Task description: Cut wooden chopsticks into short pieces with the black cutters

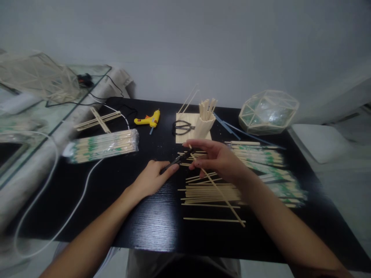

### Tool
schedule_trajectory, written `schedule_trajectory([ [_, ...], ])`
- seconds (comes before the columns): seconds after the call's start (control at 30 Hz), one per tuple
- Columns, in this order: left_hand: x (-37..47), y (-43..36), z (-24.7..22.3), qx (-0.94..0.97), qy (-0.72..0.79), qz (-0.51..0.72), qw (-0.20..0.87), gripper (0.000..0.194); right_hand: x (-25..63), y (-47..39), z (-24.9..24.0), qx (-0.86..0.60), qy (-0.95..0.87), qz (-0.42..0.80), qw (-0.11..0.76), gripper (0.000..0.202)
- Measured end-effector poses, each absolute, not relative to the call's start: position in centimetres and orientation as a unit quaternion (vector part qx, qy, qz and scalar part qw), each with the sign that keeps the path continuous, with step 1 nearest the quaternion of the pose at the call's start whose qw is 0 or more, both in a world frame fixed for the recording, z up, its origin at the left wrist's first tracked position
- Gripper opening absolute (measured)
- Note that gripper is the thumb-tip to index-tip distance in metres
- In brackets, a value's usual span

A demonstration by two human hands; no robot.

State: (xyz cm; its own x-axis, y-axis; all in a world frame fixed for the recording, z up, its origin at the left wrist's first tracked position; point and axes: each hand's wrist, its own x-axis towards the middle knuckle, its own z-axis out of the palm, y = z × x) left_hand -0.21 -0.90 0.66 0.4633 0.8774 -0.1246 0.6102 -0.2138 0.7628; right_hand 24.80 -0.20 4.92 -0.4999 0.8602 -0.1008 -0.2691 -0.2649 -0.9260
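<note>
My left hand [155, 175] is closed on a dark, slim tool [174, 162], a knife or cutter I cannot make out exactly. The tool's tip meets a thin wooden stick [217, 188] near its upper end. That stick is held by my right hand [214, 156], between thumb and fingers, and slants down to the right. Below my right hand lie several loose sticks [208, 195] side by side, with a single stick [213, 219] apart from them nearer the front edge.
Behind the hands are black scissors [182, 127] and a holder of sticks [205, 125] on a wooden square. A yellow glue gun [148, 119] and a stick pack [104, 146] lie left. More packs [269, 177] and a geometric frame [268, 112] are right. A white cable [84, 193] loops left.
</note>
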Motion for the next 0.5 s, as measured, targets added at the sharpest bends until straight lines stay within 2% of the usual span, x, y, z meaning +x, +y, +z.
schedule_trajectory([
  [0.2, -0.4, -0.6, 0.1, 0.741, 0.525, 0.183, 0.377, 0.061, 25.6, 0.4, 5.6, -0.38, -0.496, 0.665, 0.409, 0.054],
  [0.37, -0.5, -0.4, -0.1, 0.739, 0.531, 0.189, 0.368, 0.062, 31.8, 2.7, 6.5, -0.524, -0.419, 0.498, 0.549, 0.05],
  [0.5, -0.5, -0.4, 0.3, 0.742, 0.54, 0.168, 0.361, 0.062, 38.3, 3.8, 7.0, -0.589, -0.325, 0.367, 0.642, 0.034],
])
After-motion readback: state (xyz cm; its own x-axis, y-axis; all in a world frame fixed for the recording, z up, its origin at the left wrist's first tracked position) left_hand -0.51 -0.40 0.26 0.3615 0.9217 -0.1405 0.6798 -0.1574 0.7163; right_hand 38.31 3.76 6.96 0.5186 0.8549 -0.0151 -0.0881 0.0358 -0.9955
